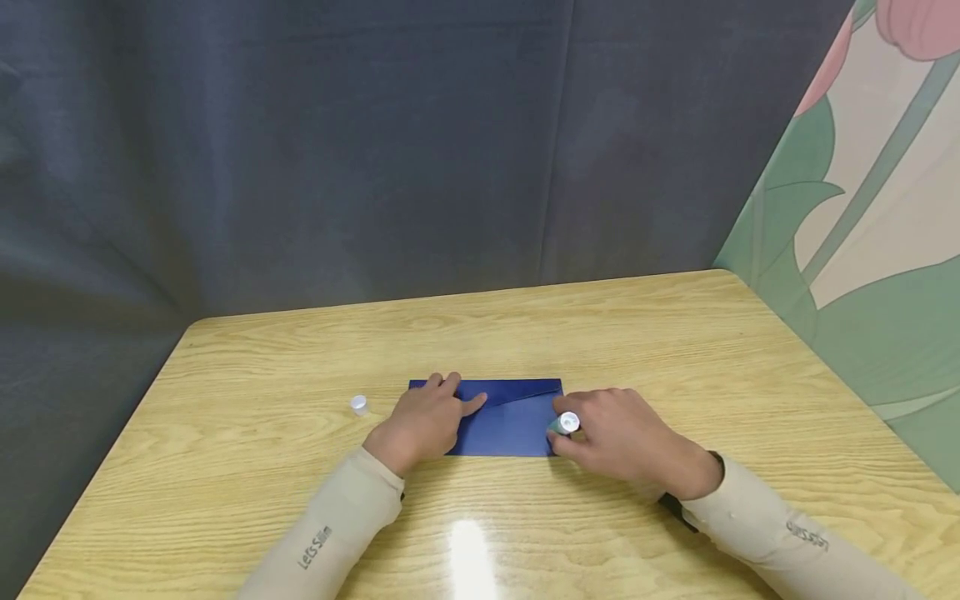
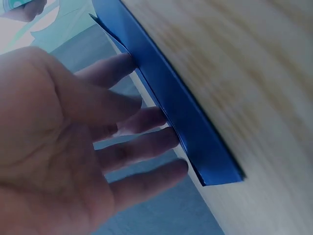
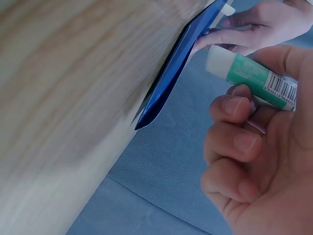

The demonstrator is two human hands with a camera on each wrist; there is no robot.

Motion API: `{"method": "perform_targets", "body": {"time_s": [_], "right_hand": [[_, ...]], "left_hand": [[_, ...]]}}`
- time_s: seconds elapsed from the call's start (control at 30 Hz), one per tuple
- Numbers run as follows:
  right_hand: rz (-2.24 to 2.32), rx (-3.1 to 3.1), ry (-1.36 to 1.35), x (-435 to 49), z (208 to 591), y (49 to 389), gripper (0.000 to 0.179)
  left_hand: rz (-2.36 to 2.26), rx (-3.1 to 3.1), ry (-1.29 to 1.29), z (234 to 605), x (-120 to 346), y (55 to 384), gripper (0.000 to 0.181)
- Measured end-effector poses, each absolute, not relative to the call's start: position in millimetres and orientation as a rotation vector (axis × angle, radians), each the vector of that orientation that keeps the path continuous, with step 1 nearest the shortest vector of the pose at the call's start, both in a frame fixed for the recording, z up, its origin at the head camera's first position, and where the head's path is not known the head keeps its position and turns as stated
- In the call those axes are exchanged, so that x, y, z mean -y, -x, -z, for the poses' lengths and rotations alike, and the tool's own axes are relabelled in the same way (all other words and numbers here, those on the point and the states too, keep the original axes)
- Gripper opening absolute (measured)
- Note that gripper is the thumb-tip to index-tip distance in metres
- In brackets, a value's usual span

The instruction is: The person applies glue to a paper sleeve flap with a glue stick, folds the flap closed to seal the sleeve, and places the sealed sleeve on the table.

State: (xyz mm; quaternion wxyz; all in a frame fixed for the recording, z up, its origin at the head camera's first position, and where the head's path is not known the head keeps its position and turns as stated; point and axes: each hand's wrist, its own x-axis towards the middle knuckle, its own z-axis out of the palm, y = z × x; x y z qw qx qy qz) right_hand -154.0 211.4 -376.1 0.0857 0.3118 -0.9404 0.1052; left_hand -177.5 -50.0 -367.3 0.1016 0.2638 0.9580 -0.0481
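Note:
A dark blue envelope (image 1: 504, 435) lies on the wooden table, its pointed flap (image 1: 517, 389) along the far side. My left hand (image 1: 427, 423) rests on the envelope's left half, fingertips on the flap; the left wrist view shows its fingers (image 2: 142, 149) extended and apart. Near the right end, my right hand (image 1: 618, 429) grips a glue stick (image 3: 249, 76) with a green label, a barcode and a white end. In the right wrist view the envelope's near end (image 3: 159, 103) gapes, its flap edge bowed up. Left of the envelope sits a small white cap (image 1: 359, 405).
The wood-grain table (image 1: 285, 483) reaches back to a dark grey curtain (image 1: 375, 167). A panel with a floral print (image 1: 862, 208) borders the right side. Light glares off the table's front middle.

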Motion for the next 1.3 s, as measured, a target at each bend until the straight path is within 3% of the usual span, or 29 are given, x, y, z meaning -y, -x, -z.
{"method": "perform_targets", "body": {"time_s": [0.23, 0.67, 1.3], "right_hand": [[-0.302, 2.788, -0.932, -211.8, 377.0, 154.7, 0.031], [-0.320, 2.795, -0.943, -211.8, 377.3, 153.8, 0.032], [-0.301, 2.837, -0.928, -210.9, 374.8, 153.6, 0.031]], "left_hand": [[0.094, -2.795, -0.749, 366.8, 45.3, 174.1, 0.051], [-0.209, -2.562, -0.688, 365.2, 48.4, 178.8, 0.073], [-0.188, -2.616, -0.734, 368.1, 51.1, 179.9, 0.057]]}}
